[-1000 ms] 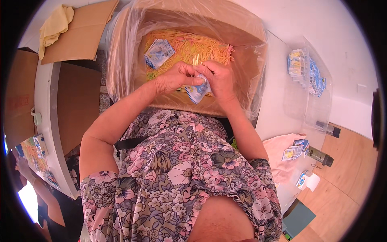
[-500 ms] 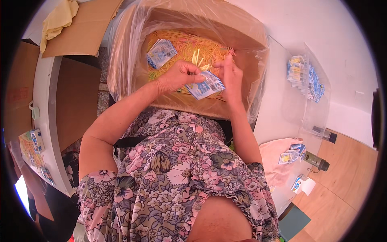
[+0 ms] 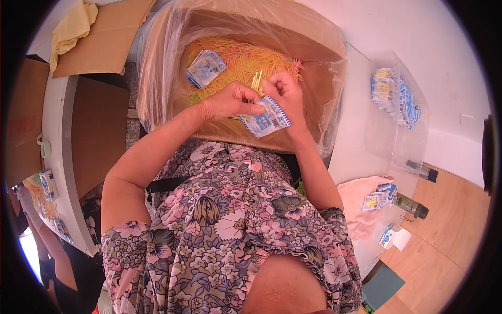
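My left hand pinches a small blue-and-white plastic packet between thumb and fingers over the open carton. Thin pale-yellow sticks stand up behind the packet's upper edge, beside the left fingertips. Close against them is my right hand, its fingers curled together at the packet's upper corner; what they grip is hidden. Below both hands, many loose thin sticks in yellow, orange and pink fill the carton. A small stack of similar packets lies on them at the left.
Clear plastic lines the cardboard carton. On the white table to the right stand a clear bin of packets, a pink cloth with packets, and a dark bottle. At far left another person's arm is near a second table.
My right hand has moved left and curled in against the sticks and packet. Fewer sticks show between the hands. At far left, the other person's arms have shifted.
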The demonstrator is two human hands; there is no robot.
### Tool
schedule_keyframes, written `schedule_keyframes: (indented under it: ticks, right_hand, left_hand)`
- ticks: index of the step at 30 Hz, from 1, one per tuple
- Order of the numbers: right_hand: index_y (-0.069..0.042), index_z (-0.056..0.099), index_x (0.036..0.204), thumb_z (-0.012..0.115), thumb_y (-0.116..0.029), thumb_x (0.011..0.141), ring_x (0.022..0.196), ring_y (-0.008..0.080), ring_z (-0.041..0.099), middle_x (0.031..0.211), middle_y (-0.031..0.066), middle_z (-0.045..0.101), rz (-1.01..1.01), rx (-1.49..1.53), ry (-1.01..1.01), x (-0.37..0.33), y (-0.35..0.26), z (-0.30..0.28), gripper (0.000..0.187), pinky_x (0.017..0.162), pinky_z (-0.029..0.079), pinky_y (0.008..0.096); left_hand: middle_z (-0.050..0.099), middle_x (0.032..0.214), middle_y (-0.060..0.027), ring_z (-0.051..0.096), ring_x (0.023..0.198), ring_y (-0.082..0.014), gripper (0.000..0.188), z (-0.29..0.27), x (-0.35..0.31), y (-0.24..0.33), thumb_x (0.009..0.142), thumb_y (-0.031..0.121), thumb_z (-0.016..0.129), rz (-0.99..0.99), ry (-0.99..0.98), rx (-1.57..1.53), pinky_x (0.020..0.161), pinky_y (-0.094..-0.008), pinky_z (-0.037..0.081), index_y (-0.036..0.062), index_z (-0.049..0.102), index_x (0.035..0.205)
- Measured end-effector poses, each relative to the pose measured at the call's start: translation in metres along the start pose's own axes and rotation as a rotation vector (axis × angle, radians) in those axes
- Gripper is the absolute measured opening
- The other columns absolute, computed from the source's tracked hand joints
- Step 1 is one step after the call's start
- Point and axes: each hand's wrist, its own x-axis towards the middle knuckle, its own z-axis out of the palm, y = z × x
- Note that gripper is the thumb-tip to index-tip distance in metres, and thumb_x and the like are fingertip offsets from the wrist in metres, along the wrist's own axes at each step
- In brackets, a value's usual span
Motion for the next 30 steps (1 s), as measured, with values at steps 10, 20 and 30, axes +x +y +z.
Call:
schedule_keyframes:
  ticks: [10,20,30]
  right_hand:
    - [-0.004,0.059,0.099,0.063,-0.023,0.083,0.062,0.0119,0.053,0.073,0.0032,0.058,-0.180,-0.248,-0.096,0.002,-0.012,0.006,0.026,0.057,0.044,0.0259]
    - [-0.001,0.059,0.091,0.054,-0.022,0.090,0.063,0.0106,0.052,0.068,0.0073,0.056,-0.161,-0.325,0.152,0.018,0.021,0.003,0.021,0.058,0.043,0.0257]
    - [-0.002,0.058,0.093,0.042,-0.024,0.096,0.067,0.0091,0.047,0.072,0.0014,0.052,-0.347,-0.094,0.073,0.054,-0.011,0.045,0.028,0.063,0.040,0.0221]
  left_hand:
    - [0.059,0.070,0.0033,0.049,0.067,-0.0021,0.010,0.002,0.004,-0.007,0.082,0.009,0.067,0.043,-0.022,0.207,0.062,-0.0208,0.042,-0.0006,0.066,0.079]
    - [0.054,0.064,0.0067,0.043,0.061,-0.0008,0.012,0.002,0.008,-0.007,0.082,0.012,0.067,0.007,0.032,0.188,0.055,-0.0204,0.038,0.0006,0.066,0.078]
    - [0.059,0.066,0.0048,0.047,0.061,-0.0016,0.009,-0.020,0.004,0.002,0.081,0.011,0.066,0.098,0.251,0.150,0.055,-0.0196,0.039,0.0022,0.068,0.082]
